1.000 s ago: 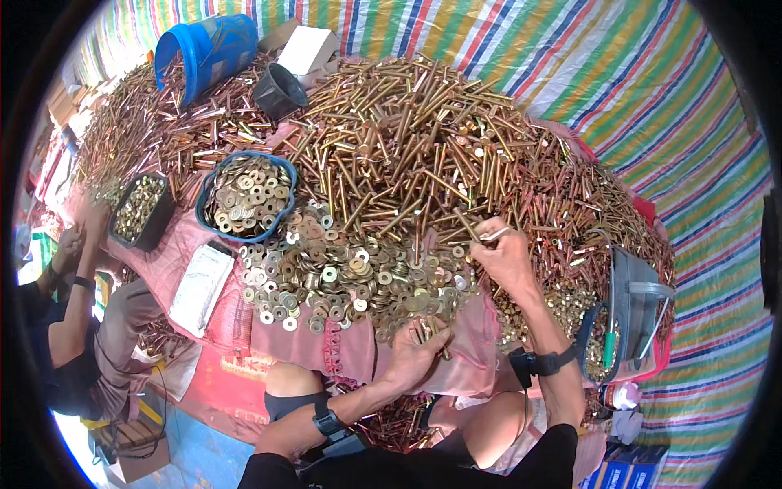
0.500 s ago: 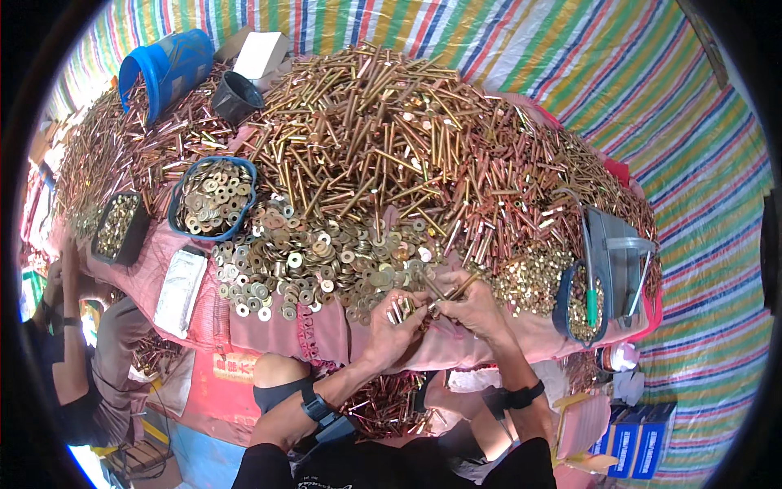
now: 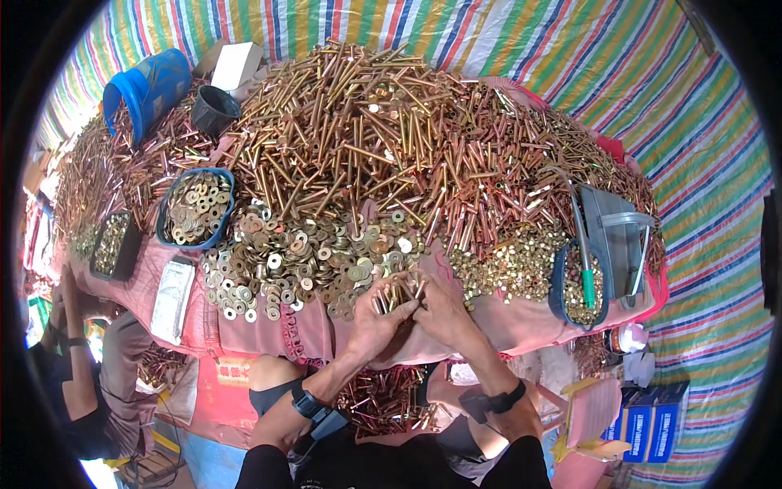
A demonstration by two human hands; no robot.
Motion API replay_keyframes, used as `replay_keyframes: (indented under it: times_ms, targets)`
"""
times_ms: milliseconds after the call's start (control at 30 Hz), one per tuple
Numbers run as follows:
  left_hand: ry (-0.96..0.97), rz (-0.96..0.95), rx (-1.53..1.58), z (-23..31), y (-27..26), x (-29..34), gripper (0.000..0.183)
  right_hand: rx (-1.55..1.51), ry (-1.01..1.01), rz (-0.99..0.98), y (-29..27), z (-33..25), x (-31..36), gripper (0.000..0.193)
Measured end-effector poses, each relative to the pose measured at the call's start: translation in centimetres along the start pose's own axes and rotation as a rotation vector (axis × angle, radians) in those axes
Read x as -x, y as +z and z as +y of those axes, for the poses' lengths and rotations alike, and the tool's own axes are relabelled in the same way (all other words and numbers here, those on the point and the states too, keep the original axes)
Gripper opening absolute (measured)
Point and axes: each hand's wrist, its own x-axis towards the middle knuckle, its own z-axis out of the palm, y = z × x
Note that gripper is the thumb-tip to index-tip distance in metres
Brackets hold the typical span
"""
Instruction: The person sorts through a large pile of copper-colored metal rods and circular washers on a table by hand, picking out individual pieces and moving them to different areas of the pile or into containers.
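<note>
Close together over the cloth-covered work surface [image 3: 391,346], my left hand [image 3: 376,328] is closed around several brass-coloured bolts [image 3: 395,297]. My right hand [image 3: 446,316] meets it, fingers pinched on the end of a bolt at the bunch; whether a washer or nut is on it I cannot make out. Just beyond my left hand spreads a heap of flat washers [image 3: 285,259]. Small nuts [image 3: 509,262] lie to the right of my right hand. Behind both rises a large mound of long bolts [image 3: 342,138].
On the left stand a blue basin [image 3: 161,224] of washers, a dark tray [image 3: 129,262] of small parts and a silvery packet [image 3: 173,301]. A blue bucket [image 3: 163,90] lies tipped behind. At right, a blue container [image 3: 557,293] holds nuts beside a grey scoop-like bin [image 3: 611,244]. Another person's arm [image 3: 77,367] shows far left.
My right hand has moved in against the left, bringing its bolt from above the cloth to the bunch. The view has shifted slightly.
</note>
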Motion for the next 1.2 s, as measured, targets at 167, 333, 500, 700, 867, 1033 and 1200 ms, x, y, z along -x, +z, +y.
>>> replay_keyframes:
  times_ms: [167,333,500,700,867,1033,1200]
  targets:
    - [0.038,0.070,0.035,0.1,0.7,0.2,0.044,-0.018,0.011,-0.164,-0.9,-2.2,1.2,0.079]
    - [-0.079,0.154,0.221,-0.4,0.7,-0.4,0.027,-0.422,0.115,-0.127,-1.1,-1.3,1.6,0.064]
    - [0.048,0.118,0.116,-0.2,0.2,0.0,0.025,-0.656,0.072,-0.014,0.1,0.4,1.6,0.049]
    - [0.018,-0.015,-0.018,-0.1,0.0,-0.1,0.028,-0.809,0.250,-0.107,-1.1,1.5,0.4,0.038]
    - [-0.011,-0.023,-0.086,0.1,-0.3,-0.1,0.026,-0.724,0.307,-0.205,-2.1,1.1,0.0,0.035]
    - [0.176,-0.188,-0.090,0.5,-0.5,0.7,0.036,-0.667,0.333,0.015,-1.9,2.6,-1.3,0.030]
    - [0.207,-0.268,-0.293,1.5,-0.3,0.5,0.037,-0.422,0.200,0.245,-0.1,4.2,-4.7,0.027]
